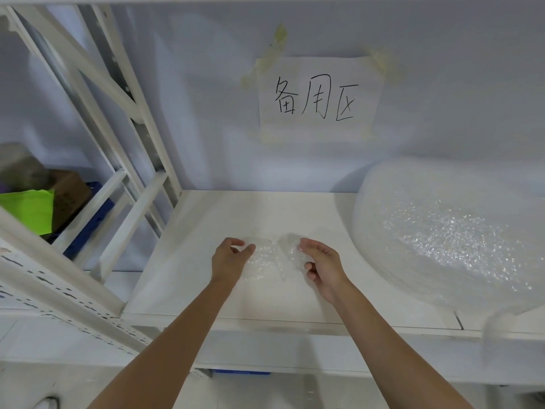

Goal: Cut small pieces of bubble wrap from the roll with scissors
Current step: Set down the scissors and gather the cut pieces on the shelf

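**Two hands holding cut bubble wrap over a white shelf**

Where the white shelf (295,208) meets the pale wall, a large roll of bubble wrap (442,231) is seen lying on its right side, with a loose end hanging over the front edge at the far right. White metal racking (97,119) is seen to the left, with a green sheet (29,211) and a brown box (69,193) behind it. A paper sign (318,98) with handwritten characters is taped to the wall above. Two small pieces of bubble wrap (274,258) are held low over the middle of the shelf, side by side, well apart from the roll. The left piece is pinched by the curled fingers and thumb of the left hand (230,261). The right piece is gripped by the curled fingers of the right hand (321,267). Whether the pieces touch the shelf cannot be told.
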`<state>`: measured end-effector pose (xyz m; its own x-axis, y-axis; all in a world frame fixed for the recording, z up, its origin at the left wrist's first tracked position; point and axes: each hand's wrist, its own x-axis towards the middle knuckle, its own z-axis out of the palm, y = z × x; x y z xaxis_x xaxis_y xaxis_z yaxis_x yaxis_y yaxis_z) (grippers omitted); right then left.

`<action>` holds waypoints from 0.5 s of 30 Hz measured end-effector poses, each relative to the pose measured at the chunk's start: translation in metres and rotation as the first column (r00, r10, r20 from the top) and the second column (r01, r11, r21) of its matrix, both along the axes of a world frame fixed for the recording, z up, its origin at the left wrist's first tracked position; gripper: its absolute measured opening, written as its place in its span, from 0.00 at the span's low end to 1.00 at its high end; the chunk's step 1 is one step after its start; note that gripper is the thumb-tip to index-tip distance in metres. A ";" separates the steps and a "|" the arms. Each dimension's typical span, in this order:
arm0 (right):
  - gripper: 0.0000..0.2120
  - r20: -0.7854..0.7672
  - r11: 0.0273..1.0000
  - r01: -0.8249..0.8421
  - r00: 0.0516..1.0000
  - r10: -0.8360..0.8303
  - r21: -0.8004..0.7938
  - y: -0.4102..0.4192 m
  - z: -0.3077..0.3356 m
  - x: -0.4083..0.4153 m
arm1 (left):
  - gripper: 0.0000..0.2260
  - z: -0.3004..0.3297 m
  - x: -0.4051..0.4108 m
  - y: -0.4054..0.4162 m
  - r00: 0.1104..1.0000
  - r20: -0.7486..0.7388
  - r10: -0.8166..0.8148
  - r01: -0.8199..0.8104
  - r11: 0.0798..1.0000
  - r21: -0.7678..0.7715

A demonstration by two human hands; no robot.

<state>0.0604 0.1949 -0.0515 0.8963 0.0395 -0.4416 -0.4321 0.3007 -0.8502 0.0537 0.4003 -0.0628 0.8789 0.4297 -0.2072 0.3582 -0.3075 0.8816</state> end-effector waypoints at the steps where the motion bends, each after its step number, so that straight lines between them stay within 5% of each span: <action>1: 0.07 -0.001 1.000 -0.003 1.000 0.003 0.006 0.000 0.000 0.000 | 0.13 0.001 0.001 -0.001 1.000 0.010 -0.005 0.005 1.000 -0.002; 8: 0.07 -0.018 1.000 -0.010 1.000 0.010 0.013 0.001 -0.002 0.000 | 0.16 0.001 0.007 -0.008 0.996 0.043 -0.084 0.083 0.996 0.038; 12: 0.08 -0.028 1.000 -0.005 1.000 0.005 0.014 -0.003 -0.004 0.001 | 0.31 -0.009 0.011 -0.002 0.994 -0.061 -0.093 0.092 0.995 -0.022; 15: 0.09 -0.035 1.000 0.007 0.999 -0.006 0.015 -0.006 -0.004 0.001 | 0.29 -0.018 0.015 -0.001 0.984 -0.130 -0.121 0.114 0.992 -0.061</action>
